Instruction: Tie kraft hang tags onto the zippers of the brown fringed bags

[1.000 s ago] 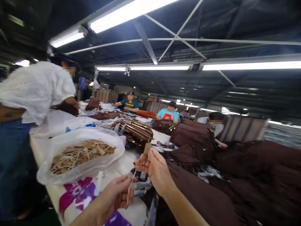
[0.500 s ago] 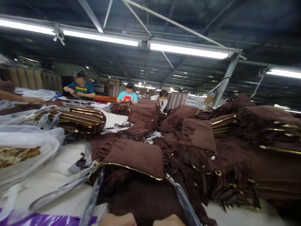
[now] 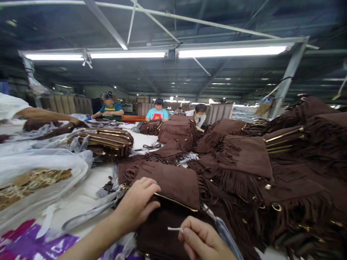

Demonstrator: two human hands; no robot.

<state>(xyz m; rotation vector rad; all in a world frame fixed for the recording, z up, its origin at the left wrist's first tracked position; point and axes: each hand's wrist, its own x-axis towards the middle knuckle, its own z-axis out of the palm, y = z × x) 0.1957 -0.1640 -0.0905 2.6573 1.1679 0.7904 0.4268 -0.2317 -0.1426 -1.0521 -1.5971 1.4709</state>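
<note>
A dark brown fringed bag [image 3: 173, 180] with a gold zip lies in front of me, on top of another brown bag [image 3: 159, 231]. My left hand [image 3: 138, 202] rests over the zip edge at its left, thumb apart from the fingers, gripping nothing that I can see. Lower and to the right, my right hand [image 3: 199, 236] is closed in a pinch on a short white cord [image 3: 175, 229], whose free end points left above the lower bag. A plastic-wrapped strap [image 3: 225, 231] runs down beside my right hand, and another wrapped strap [image 3: 86, 213] loops out to the left.
More fringed bags [image 3: 244, 155] are heaped on the right. A stack of gold-zipped bags [image 3: 105, 141] stands left, near a clear plastic bag [image 3: 78, 169] and purple plastic [image 3: 43, 240]. A co-worker's arm [image 3: 48, 115] reaches in at far left; several people sit farther back.
Both hands have risen from the bottom edge into view. The left now reaches over the bag's zip edge; the right shows a white cord in its fingers. The view has shifted left.
</note>
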